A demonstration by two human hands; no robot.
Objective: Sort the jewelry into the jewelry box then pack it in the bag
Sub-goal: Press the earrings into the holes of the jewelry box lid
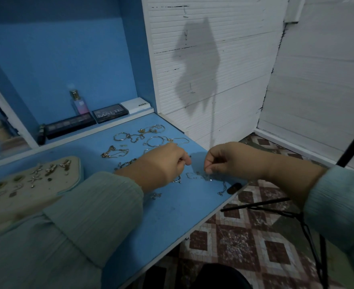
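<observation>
The right hand and left hand are each pinching, fingers curled, what seems a thin silver chain, probably straightening it. The open jewelry box is waiting left on the blue table, loose bracelets lying behind.

Jewelry box lies left of bracelets on table.
</observation>
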